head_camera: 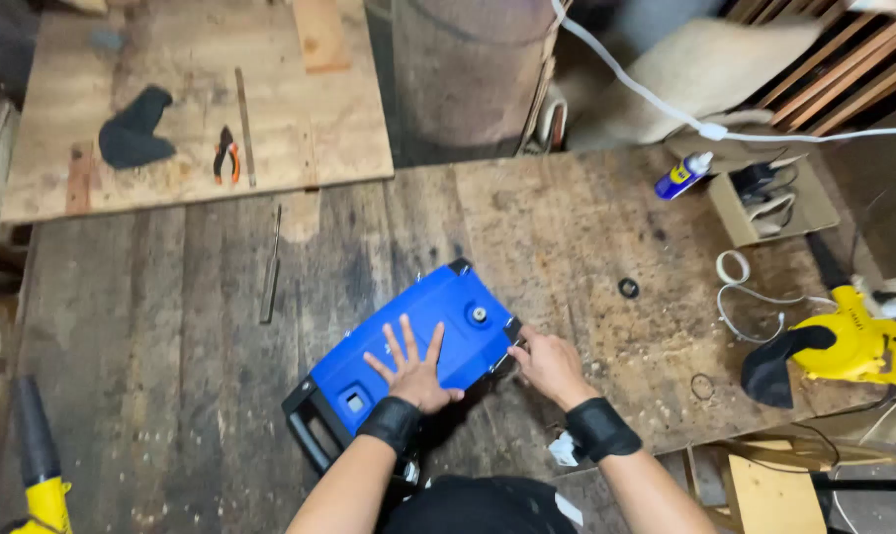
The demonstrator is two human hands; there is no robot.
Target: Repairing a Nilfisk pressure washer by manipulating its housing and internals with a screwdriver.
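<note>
A blue box-shaped machine [438,316] with a black frame and handle lies tilted on a worn wooden workbench [201,326]. My left hand [411,366] rests flat on its blue top, fingers spread. My right hand [547,364] is closed at the machine's right edge, fingers curled against the side; what it grips is hidden. Both wrists wear black bands. A small round cap [479,315] sits on the machine's top.
A yellow power tool [858,341] with a black nozzle lies at the right. A spray can [683,175], a cardboard box [769,203], a black ring [628,288], orange-handled pliers [226,156], a dark glove [136,129] and a metal rod [270,265] lie around.
</note>
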